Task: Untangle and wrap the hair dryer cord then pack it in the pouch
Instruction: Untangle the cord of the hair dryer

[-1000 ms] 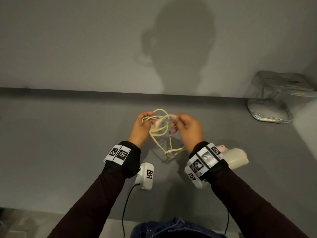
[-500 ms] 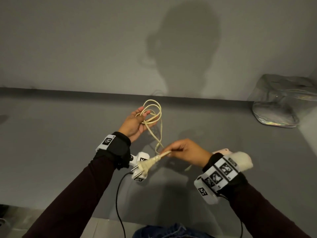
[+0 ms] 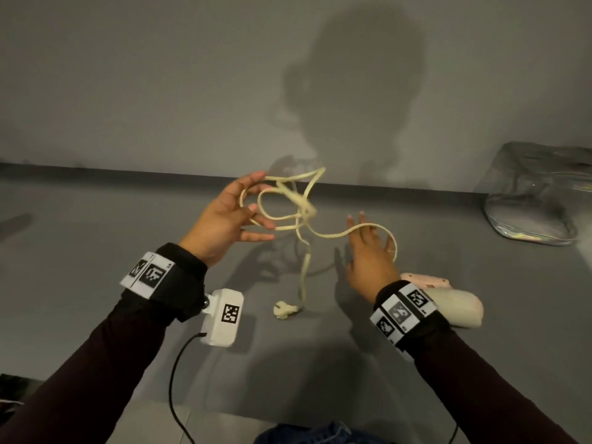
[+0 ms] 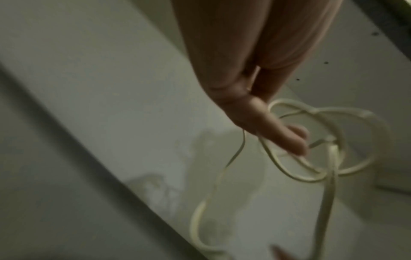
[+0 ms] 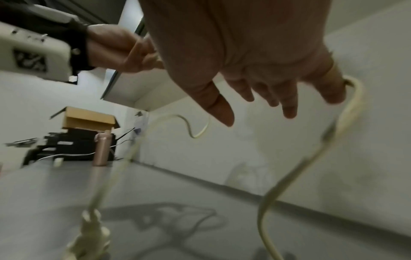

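The cream cord (image 3: 301, 216) hangs tangled in the air above the grey table (image 3: 96, 251). Its loops are hooked over the spread, straight fingers of my left hand (image 3: 256, 213). One strand drapes across the back of my right hand (image 3: 365, 238), whose fingers are straight and hold nothing. The plug (image 3: 284, 310) lies on the table below the tangle. The cream and pink hair dryer (image 3: 455, 306) lies behind my right wrist, partly hidden. The left wrist view shows loops (image 4: 311, 172) round one fingertip (image 4: 286, 139). In the right wrist view the plug (image 5: 91, 234) hangs low on the left.
A clear pouch (image 3: 538, 200) stands at the back right against the wall. A black cable (image 3: 174, 379) runs from the left wrist camera toward me. Far off to the left, the right wrist view shows a cardboard box (image 5: 89, 119) and a pink bottle (image 5: 101, 149).
My right hand has let go of the plug end, which dropped to the table. That hand rose under a strand and opened. My left hand spread its fingers with the loops still on them.
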A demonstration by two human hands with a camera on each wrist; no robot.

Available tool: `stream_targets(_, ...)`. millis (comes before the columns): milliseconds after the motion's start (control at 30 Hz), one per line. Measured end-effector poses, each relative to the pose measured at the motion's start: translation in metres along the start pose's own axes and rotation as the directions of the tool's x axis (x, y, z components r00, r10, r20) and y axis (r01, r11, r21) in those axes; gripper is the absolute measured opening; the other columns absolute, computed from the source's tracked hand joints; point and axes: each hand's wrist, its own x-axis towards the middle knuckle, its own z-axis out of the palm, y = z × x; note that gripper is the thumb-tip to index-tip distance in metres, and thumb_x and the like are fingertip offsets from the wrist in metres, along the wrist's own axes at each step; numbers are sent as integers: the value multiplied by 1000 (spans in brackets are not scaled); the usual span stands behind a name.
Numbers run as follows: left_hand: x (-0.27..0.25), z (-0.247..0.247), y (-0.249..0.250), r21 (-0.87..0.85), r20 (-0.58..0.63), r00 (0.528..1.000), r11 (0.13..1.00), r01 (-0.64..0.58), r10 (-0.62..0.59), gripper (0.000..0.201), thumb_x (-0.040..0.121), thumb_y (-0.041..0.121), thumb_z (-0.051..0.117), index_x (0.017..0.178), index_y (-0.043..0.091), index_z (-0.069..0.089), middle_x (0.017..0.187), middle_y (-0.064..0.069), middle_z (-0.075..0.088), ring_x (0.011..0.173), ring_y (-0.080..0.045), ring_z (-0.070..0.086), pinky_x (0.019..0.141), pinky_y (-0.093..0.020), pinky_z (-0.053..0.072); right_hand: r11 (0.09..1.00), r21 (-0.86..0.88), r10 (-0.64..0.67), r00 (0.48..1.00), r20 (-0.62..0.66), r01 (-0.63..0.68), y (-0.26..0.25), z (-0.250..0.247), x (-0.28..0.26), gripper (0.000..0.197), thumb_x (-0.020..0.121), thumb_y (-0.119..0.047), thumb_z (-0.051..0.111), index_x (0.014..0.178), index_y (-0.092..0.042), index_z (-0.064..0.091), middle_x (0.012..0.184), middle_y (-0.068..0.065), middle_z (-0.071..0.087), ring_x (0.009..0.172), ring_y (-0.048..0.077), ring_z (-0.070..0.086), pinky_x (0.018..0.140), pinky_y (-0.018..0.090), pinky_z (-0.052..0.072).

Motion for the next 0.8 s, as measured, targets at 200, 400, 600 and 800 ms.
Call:
stream_targets(200,2,-68,-36,353,-454,875,936,4,167,58,88,-13,27,136,18,28,106,3,42,65,-7,62,63,-17,57,999,-17,24,968,-251,-29,16,-21,-4,71,87,-28,51,146,-24,11,157,11,5,139,36,20,110,52,21)
stream_targets(400,10,-96,-92,277,-714,700,921,274,7,58,79,-8,57,130,3,30,132,-19,30,109,-37,51,85,-49,53,997,48,-56,994,-91,61,17,-2,-2,58,87,-37,40,141,-19,30,151,13,30,136,33,30,111,46,25)
stream_targets(600,-7,-80,-139,506,-567,822,764,399,-54,59,79,-11,55,133,-1,34,135,-26,33,113,-36,49,99,-37,40,986,164,31,996,-80,-18,46,18,-17,60,75,-24,69,129,-17,44,135,8,49,122,30,42,101,41,35)
stream_targets(800,-11,-27,-159,813,-121,992,577,75,41,31,71,-6,50,97,8,61,110,-18,55,102,-34,52,93,-43,44,898,355,198,960,198,-259,59,50,16,98,65,-26,79,142,-11,20,151,12,25,136,30,31,113,43,28)
